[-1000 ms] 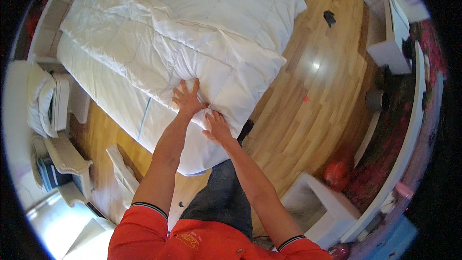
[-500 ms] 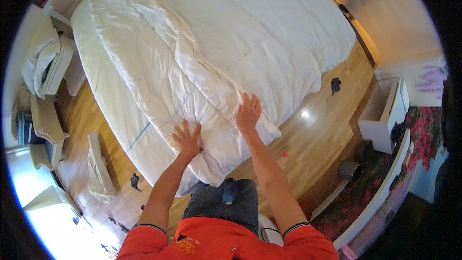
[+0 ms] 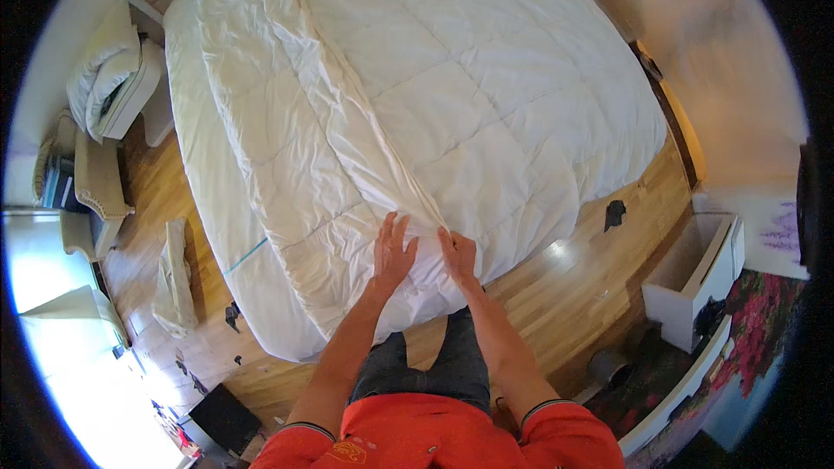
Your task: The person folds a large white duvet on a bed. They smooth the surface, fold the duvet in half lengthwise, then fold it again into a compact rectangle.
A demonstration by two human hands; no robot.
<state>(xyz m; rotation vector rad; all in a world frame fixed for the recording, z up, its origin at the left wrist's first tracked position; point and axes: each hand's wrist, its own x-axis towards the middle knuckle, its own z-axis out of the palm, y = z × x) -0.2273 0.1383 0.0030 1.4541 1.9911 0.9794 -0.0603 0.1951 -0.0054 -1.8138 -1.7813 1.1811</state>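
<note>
Quilt [image 3: 486, 87] spread before the person [image 3: 417, 426], one fold [image 3: 369, 122] running lengthwise. Right grip [image 3: 458, 254] apparently clamped on fold's near end; left grip [image 3: 393, 256] apart, laid on quilt. Risk: one-sided pull could skew the layers.

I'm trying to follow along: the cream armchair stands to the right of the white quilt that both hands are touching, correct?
Not quite: the head view shows the cream armchair left of the white quilt, which the left hand and right hand touch.
</note>
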